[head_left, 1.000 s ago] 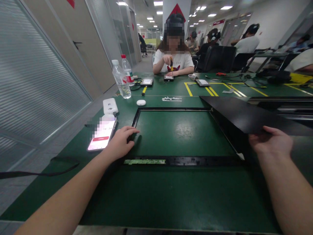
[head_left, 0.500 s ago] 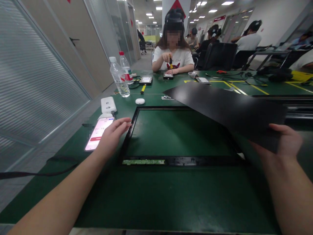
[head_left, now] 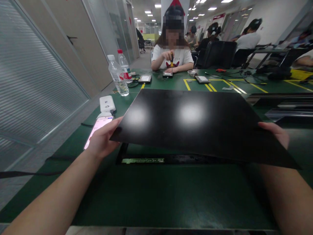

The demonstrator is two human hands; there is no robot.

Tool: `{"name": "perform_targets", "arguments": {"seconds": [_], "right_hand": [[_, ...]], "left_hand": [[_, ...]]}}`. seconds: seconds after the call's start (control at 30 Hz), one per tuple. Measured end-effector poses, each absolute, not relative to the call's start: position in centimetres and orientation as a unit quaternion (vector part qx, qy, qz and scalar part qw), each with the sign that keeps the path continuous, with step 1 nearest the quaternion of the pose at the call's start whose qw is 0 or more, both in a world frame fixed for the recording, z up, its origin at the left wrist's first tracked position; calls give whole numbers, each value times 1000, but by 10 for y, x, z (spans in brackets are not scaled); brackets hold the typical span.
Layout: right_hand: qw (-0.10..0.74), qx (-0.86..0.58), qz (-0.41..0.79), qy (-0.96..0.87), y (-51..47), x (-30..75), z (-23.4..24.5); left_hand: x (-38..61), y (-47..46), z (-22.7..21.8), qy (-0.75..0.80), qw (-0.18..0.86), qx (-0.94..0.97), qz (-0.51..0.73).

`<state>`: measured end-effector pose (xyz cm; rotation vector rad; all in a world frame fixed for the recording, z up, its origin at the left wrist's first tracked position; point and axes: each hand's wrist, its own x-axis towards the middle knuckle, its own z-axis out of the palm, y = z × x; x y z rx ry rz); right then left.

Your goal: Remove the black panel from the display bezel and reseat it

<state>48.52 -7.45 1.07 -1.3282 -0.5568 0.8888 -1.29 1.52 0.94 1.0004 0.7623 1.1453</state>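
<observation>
A thin, glossy black panel (head_left: 168, 127) hangs above the table between my two hands, with two bright light reflections on it. My left hand (head_left: 104, 137) grips its left edge, thumb on top and fingers underneath. On the right edge, my right hand (head_left: 276, 133) is closed with the thumb over the top; its other fingers are mostly hidden below. Beneath the panel lies a black rectangular frame (head_left: 186, 159), of which only the near side and the near left corner show. A narrow green circuit board (head_left: 143, 160) sits along that near side.
Left of the frame are a lit phone (head_left: 96, 129), a white power bank (head_left: 107, 103) and two plastic bottles (head_left: 118, 76). Across the green table (head_left: 166, 199) a person (head_left: 172, 58) holds a screwdriver to a hard drive (head_left: 167, 74). Long dark parts (head_left: 288, 111) lie at the right.
The panel has swung left and levelled out over the frame. My left hand, which was empty beside the frame, now holds the panel's left edge. My right hand keeps its hold.
</observation>
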Motion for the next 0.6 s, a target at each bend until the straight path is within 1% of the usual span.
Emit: {"name": "perform_targets", "arguments": {"seconds": [0.1, 0.23, 0.3, 0.4, 0.6], "right_hand": [[656, -587, 418, -222, -72, 475, 15], [604, -572, 514, -206, -66, 473, 13], [593, -556, 537, -226, -62, 476, 9], [593, -551, 529, -256, -56, 480, 4], [588, -599, 470, -271, -50, 480, 1]], "left_hand": [[-14, 16, 12, 354, 631, 451, 523], [-9, 13, 22, 380, 593, 423, 570], [-6, 11, 26, 392, 577, 408, 590], [-3, 10, 28, 400, 559, 390, 613], [1, 14, 29, 408, 531, 368, 645]]}}
